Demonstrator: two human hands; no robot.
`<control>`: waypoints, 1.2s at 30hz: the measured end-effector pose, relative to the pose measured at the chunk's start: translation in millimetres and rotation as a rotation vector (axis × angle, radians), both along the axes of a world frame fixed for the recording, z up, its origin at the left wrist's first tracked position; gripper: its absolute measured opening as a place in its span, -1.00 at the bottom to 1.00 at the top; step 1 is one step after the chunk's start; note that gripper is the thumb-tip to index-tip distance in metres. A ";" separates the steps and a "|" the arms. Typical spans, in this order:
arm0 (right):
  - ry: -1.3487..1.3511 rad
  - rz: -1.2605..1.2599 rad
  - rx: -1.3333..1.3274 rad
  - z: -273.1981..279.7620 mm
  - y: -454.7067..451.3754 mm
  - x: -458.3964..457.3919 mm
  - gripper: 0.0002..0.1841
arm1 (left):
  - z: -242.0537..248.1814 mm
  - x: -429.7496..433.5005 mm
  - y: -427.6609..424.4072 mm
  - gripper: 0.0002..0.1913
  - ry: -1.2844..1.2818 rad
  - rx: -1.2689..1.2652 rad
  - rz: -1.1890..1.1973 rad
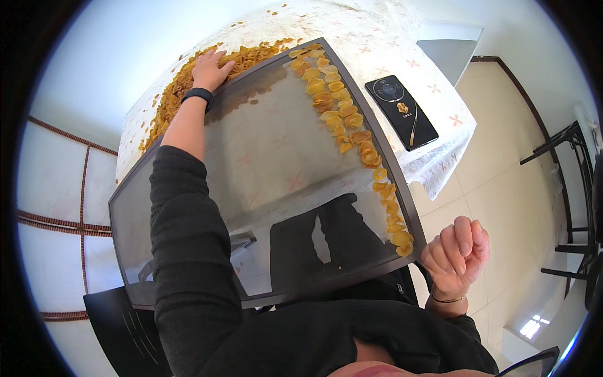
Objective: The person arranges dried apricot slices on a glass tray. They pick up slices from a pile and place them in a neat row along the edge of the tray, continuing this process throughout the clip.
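My left hand (210, 70), with a black band on its wrist, reaches over the far edge of a dark-framed mesh screen (264, 155). Its fingers are spread on a heap of dried yellow-brown slices (174, 101), and what lies under the palm is hidden. Along the screen's right side, similar slices (333, 123) lie in a band, two or three across at the far end and narrower near me. My right hand (456, 254) is raised beside the near right corner of the screen, its fingers curled in. Whether anything is inside that hand is hidden.
A patterned white tablecloth (419, 70) covers the table under the far part of the screen. On it, right of the frame, lies a black smartphone (402, 113). The screen's near part overhangs toward my lap. A black folding metal frame (577, 188) stands at the far right.
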State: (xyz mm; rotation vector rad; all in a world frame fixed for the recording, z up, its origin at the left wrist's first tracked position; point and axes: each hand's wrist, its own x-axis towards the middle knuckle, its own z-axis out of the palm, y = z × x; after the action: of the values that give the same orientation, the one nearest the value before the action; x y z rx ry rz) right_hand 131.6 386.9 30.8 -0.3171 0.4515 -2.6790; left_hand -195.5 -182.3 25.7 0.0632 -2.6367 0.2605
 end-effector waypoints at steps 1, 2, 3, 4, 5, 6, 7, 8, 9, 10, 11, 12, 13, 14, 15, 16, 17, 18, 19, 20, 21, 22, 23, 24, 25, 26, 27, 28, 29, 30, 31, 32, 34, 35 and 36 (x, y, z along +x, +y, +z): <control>0.004 0.000 0.001 -0.1 -1.1 -0.4 -0.52 | -1.5 -5.0 -9.4 -0.42 -0.028 -0.014 0.054; 0.008 0.003 0.001 -0.8 -2.3 -1.2 -0.52 | -0.1 -7.8 -21.0 -0.39 -0.103 -0.010 0.125; 0.012 0.000 0.001 -2.1 -1.9 -2.1 -0.52 | 1.7 -12.6 -18.1 -0.39 -0.153 -0.004 0.125; 0.015 -0.001 0.000 -3.6 -1.0 -2.9 -0.52 | 4.9 -15.0 -17.1 -0.39 -0.203 0.000 0.128; 0.019 0.001 -0.002 -5.0 -0.6 -3.6 -0.52 | 6.0 -14.7 -16.0 -0.40 -0.254 0.003 0.133; 0.012 0.014 -0.006 -4.7 -1.4 -3.8 -0.53 | 6.8 -7.3 -25.2 -0.42 -0.204 -0.012 0.081; 0.004 0.010 -0.002 -4.4 -1.8 -4.2 -0.53 | 8.5 -5.9 -15.1 -0.43 -0.203 -0.011 0.085; -0.005 0.005 0.003 -4.6 -2.0 -4.5 -0.53 | 11.4 -4.2 -5.5 -0.44 -0.203 -0.010 0.090; -0.008 0.001 0.016 -5.4 -2.5 -4.8 -0.54 | 16.2 4.7 -0.7 -0.45 -0.201 -0.014 0.106; -0.012 -0.005 0.029 -6.4 -2.8 -5.2 -0.56 | 14.7 9.3 -0.8 -0.50 -0.143 0.001 0.057; -0.016 -0.013 0.044 -7.2 -3.1 -5.3 -0.57 | 12.7 13.1 0.5 -0.54 -0.099 -0.024 0.028; -0.017 -0.004 0.040 -7.4 -3.8 -5.7 -0.57 | 12.6 19.0 0.5 -0.57 -0.054 -0.051 0.004; -0.020 0.003 0.036 -7.4 -4.4 -5.9 -0.57 | 12.5 21.9 0.2 -0.60 -0.009 -0.078 -0.022; -0.022 0.009 0.033 -7.5 -4.9 -6.0 -0.57 | 10.9 20.1 -5.7 -0.62 -0.005 -0.080 -0.038; -0.015 0.015 0.033 -7.8 -5.3 -6.3 -0.57 | 10.6 20.0 -13.6 -0.64 -0.001 -0.083 -0.050; -0.008 0.021 0.032 -8.2 -5.8 -6.5 -0.57 | 9.4 20.5 -21.0 -0.66 0.004 -0.087 -0.062; -0.001 0.027 0.031 -8.4 -6.2 -6.7 -0.57 | 7.1 22.0 -28.0 -0.66 0.034 -0.089 -0.077; -0.015 0.034 0.014 -8.8 -6.1 -6.4 -0.56 | 5.0 20.9 -27.0 -0.67 0.064 -0.088 -0.102; -0.028 0.041 -0.003 -9.2 -5.8 -5.7 -0.55 | 3.6 20.3 -26.3 -0.67 0.094 -0.087 -0.126; -0.041 0.050 -0.021 -9.5 -5.7 -5.1 -0.54 | 3.0 20.4 -26.2 -0.66 0.089 -0.072 -0.116; -0.040 0.052 -0.020 -9.8 -5.5 -5.2 -0.54 | 4.7 20.6 -21.1 -0.65 0.086 -0.055 -0.108; -0.039 0.054 -0.019 -10.1 -5.4 -5.2 -0.54 | 6.2 21.5 -16.0 -0.64 0.083 -0.039 -0.100; -0.038 0.057 -0.017 -10.4 -5.4 -5.3 -0.54 | 6.9 22.9 -10.5 -0.63 0.091 -0.024 -0.069; -0.035 0.059 -0.018 -10.7 -5.8 -5.2 -0.54 | 10.1 26.7 -6.1 -0.62 0.101 -0.012 -0.034; -0.032 0.061 -0.017 -11.1 -6.2 -5.0 -0.54 | 13.1 28.8 -3.7 -0.62 0.111 0.000 0.000; -0.029 0.062 -0.017 -11.2 -6.5 -4.8 -0.55 | 15.9 29.4 -3.0 -0.60 0.120 0.021 0.009; -0.027 0.065 -0.018 -11.1 -7.1 -4.6 -0.54 | 19.0 32.1 -4.1 -0.59 0.129 0.040 0.022; -0.026 0.067 -0.019 -10.8 -7.7 -4.4 -0.54 | 21.7 33.7 -5.5 -0.58 0.137 0.059 0.034; -0.025 0.069 -0.019 -10.6 -8.3 -4.0 -0.54 | 24.5 32.5 -7.8 -0.56 0.152 0.080 0.057; -0.026 0.077 -0.017 -10.0 -9.1 -3.4 -0.54 | 28.4 31.2 -13.1 -0.54 0.167 0.101 0.084; -0.027 0.085 -0.016 -9.5 -10.0 -2.7 -0.54 | 32.1 29.3 -19.6 -0.52 0.182 0.122 0.112; -0.028 0.093 -0.014 -9.0 -10.9 -1.7 -0.55 | 34.2 27.3 -28.4 -0.49 0.196 0.167 0.119; -0.047 0.096 0.018 -8.3 -13.0 0.3 -0.56 | 36.6 24.7 -42.9 -0.47 0.228 0.407 0.131; -0.057 0.099 0.034 -8.1 -14.7 1.3 -0.56 | 37.7 24.5 -50.2 -0.46 0.244 0.526 0.137; -0.084 0.107 0.026 -7.9 -16.0 2.1 -0.57 | 39.7 23.0 -53.6 -0.45 0.278 0.735 0.132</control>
State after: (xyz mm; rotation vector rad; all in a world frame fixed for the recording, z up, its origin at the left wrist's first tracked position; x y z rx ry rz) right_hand 133.7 370.9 22.9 -0.2142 0.4311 -2.5691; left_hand -172.4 -235.9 65.4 0.4770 -2.3137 -0.6378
